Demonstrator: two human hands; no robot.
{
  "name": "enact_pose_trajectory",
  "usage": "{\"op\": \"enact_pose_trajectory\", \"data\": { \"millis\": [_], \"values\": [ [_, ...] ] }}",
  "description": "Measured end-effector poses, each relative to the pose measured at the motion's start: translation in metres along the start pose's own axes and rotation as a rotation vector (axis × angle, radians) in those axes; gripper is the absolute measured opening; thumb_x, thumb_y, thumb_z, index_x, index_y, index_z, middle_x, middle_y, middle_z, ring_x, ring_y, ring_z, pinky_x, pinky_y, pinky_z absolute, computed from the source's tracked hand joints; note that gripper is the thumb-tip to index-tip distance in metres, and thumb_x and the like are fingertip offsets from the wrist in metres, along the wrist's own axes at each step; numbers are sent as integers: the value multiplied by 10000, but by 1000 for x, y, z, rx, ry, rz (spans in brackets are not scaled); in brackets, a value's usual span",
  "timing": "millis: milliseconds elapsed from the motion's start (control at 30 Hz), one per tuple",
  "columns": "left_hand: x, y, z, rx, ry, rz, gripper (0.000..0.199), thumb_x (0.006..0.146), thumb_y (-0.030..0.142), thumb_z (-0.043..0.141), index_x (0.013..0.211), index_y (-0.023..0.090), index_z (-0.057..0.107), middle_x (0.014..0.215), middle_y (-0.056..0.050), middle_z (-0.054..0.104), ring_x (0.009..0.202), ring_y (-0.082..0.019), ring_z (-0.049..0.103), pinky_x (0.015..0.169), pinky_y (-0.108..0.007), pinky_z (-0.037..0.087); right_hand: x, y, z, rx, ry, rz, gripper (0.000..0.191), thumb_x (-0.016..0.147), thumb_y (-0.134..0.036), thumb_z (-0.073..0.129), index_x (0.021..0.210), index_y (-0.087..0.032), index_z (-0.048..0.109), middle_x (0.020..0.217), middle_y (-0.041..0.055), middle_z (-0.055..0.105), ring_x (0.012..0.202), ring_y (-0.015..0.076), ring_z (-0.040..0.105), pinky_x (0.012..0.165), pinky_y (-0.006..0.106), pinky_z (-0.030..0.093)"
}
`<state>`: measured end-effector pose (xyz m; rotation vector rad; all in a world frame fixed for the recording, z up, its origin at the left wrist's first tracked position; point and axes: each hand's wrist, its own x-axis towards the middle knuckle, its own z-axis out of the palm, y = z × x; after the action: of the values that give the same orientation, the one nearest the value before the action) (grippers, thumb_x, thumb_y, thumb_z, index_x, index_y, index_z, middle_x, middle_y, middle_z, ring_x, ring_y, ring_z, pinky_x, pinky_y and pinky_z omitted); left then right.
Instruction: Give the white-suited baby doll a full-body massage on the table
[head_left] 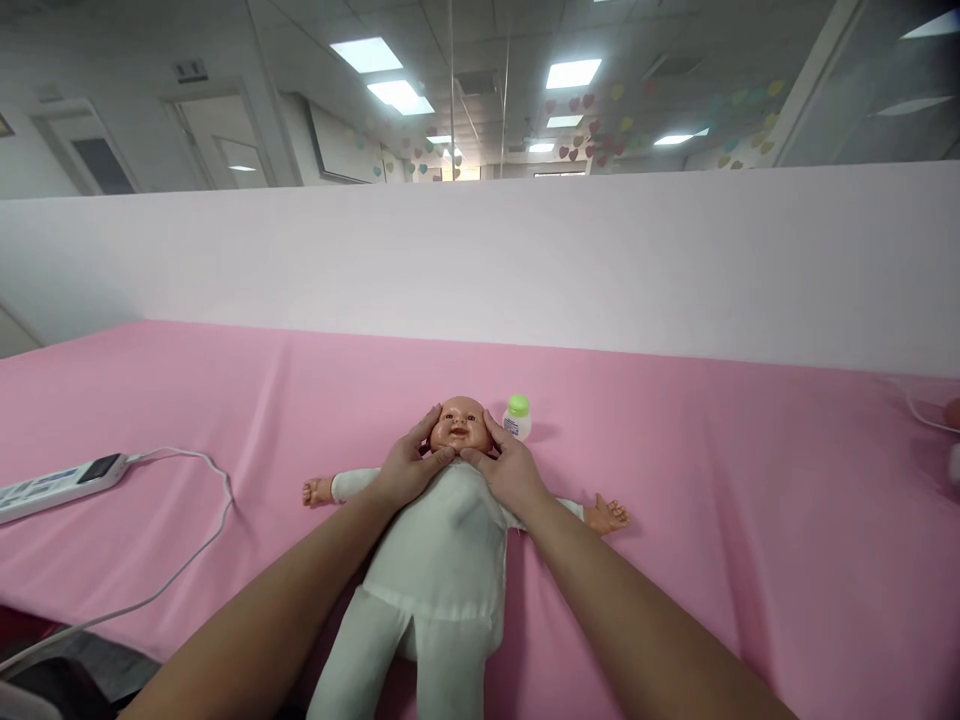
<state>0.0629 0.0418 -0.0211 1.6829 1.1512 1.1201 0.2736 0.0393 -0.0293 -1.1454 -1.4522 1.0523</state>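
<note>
A baby doll (442, 545) with a white cloth body lies face up, its plastic arms stretched out to both sides. My left hand (411, 465) cups one side of the doll's head, fingers along the cheek and temple and the thumb under the chin. On the other side my right hand (513, 470) holds the head in the same way, its thumb close to the left one. The doll's face shows between my palms. Just beyond my right fingers stands a small clear bottle (517, 420) with a green cap. My forearms hide parts of the doll's sleeves.
A pink sheet (645, 440) covers the table. At the left lies a white power strip (64, 488), its cord curving toward the near edge. A low white wall (480, 265) runs along the back, with glass above it. Another white cord (926, 415) lies at the far right.
</note>
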Motion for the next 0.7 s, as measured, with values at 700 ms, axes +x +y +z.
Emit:
{"op": "enact_pose_trajectory", "data": {
  "millis": [700],
  "values": [
    [2,-4,3,-2,54,15,1016,776,552,853,1625,229,396,1568,-129,533,1363,-367,581,1164,-514,474,-1,1,1,-60,15,-16,957,806,-539,827,1613,-259,397,1531,83,579,1363,295,593,1163,447,472]
  ]
}}
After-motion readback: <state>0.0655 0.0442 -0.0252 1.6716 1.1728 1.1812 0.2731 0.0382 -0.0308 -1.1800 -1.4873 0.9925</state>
